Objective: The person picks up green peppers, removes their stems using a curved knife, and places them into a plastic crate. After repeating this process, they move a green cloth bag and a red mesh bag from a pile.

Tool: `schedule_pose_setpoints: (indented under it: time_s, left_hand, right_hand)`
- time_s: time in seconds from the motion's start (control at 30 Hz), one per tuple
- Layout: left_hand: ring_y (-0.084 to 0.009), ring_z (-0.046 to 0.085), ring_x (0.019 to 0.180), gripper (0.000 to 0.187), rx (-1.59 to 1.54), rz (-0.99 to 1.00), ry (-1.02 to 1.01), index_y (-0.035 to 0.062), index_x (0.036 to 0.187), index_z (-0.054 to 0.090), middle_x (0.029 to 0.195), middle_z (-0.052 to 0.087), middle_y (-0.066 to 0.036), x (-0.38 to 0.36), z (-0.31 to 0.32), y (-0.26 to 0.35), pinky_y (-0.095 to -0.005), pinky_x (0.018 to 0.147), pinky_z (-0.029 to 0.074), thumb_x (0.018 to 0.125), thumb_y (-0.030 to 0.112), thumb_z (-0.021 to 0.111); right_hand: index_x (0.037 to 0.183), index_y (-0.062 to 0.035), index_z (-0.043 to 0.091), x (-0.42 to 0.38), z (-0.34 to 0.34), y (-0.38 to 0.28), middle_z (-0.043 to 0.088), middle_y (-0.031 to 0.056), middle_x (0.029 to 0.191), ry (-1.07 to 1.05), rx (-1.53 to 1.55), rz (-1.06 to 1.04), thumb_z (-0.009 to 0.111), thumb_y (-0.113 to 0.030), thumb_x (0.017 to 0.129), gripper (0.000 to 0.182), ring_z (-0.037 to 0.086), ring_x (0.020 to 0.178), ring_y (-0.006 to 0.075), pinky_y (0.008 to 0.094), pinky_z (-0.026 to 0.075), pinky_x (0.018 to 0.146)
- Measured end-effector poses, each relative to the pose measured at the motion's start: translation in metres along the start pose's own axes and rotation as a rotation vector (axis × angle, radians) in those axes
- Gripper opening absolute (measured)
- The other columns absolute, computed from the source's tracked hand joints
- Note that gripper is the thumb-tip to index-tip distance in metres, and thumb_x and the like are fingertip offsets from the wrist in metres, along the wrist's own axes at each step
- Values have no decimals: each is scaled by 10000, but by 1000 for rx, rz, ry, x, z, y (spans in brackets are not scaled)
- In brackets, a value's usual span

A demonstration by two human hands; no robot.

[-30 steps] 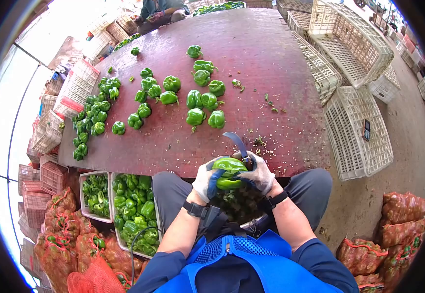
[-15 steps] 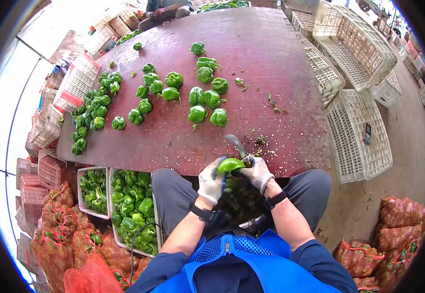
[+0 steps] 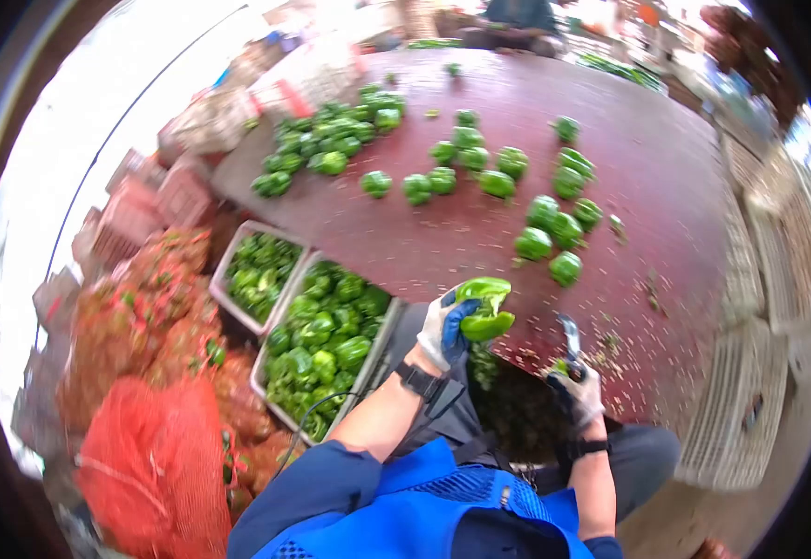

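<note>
The left hand (image 3: pixel 444 328), in a pale glove with blue on the fingers, holds a cut green pepper (image 3: pixel 489 326) with the fingers curled round its left side. The pepper is gaping — an upper part and a lower part stand apart on the right, and whether they join under the hand I cannot tell. It is held up at the front edge of the red table (image 3: pixel 647 196), in front of the person's body.

The right hand (image 3: pixel 582 389), also gloved, is well apart from the pepper, lower and to its right. Its fingers are closed round a knife (image 3: pixel 569 335) whose curved blade points up and away. A small green scrap (image 3: pixel 559 370) shows at these fingers; blur hides whether they grip it.

Pale seeds and green bits (image 3: pixel 606 349) are strewn on the table beside the right hand. Farther across lie whole peppers (image 3: pixel 543 212) in loose clusters, with a thicker pile (image 3: pixel 331 135) at the left end. Left of the person's legs, a small crate (image 3: pixel 235 306) and a larger crate (image 3: pixel 365 373) stand side by side, both full of peppers. A red net bag (image 3: pixel 154 466) lies nearby — another person (image 3: pixel 517 19) sits beyond the far edge.
</note>
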State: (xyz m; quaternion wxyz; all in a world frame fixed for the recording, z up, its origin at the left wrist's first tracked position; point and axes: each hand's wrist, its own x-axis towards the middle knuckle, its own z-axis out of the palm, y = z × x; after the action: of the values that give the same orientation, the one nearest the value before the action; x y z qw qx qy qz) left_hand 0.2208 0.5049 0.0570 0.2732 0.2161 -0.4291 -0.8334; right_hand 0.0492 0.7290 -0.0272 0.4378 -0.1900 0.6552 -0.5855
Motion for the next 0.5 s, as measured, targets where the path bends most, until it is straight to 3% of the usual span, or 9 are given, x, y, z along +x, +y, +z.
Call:
schedule_pose_setpoints:
  time_s: [0.13,0.17,0.23,0.37,0.43,0.5]
  left_hand:
    - [-285,710,924,413,-200,99,156,-4,1285,587,1145,691,-154,-3,-92,36,-387,636,592,912,170,609]
    - [-256,702,925,357,-276,99,234,50,1249,609,1133,703,-121,-10,-107,47,-365,596,574,932,210,575]
    - [-253,695,922,371,-505,176,254,75,1261,606,1136,701,-111,-18,-152,62,-384,643,581,925,228,579]
    - [-273,677,958,393,-504,380,414,92,1244,622,1121,692,-89,-35,-269,115,-455,840,569,941,342,587]
    - [-295,675,987,599,-461,728,599,75,1316,542,1142,684,-114,-33,-305,160,-453,842,578,926,527,584]
    - [-367,658,979,870,-621,566,990,48,1382,436,1135,655,-188,-33,-357,179,-507,890,561,829,693,626]
  right_hand:
    - [893,-53,689,7,-1,17,652,-11,731,-60,28,68,720,-77,833,71,571,594,70,226,425,535]
    - [906,-47,691,8,-1,22,656,-2,727,-62,-27,24,713,-69,831,81,574,592,71,229,422,530]
    - [917,-44,686,0,9,7,654,-1,720,-47,-43,74,705,-69,830,92,582,581,80,232,427,525]
    - [938,-57,668,-7,18,-13,620,1,675,-52,-90,157,677,-65,839,99,561,515,84,225,407,439]
    - [944,-55,665,-8,24,-14,627,5,680,-55,-64,146,674,-63,837,108,559,509,82,219,400,429]
    - [950,-53,663,-9,27,-17,633,8,684,-59,-34,135,671,-61,835,116,558,503,79,214,393,420]
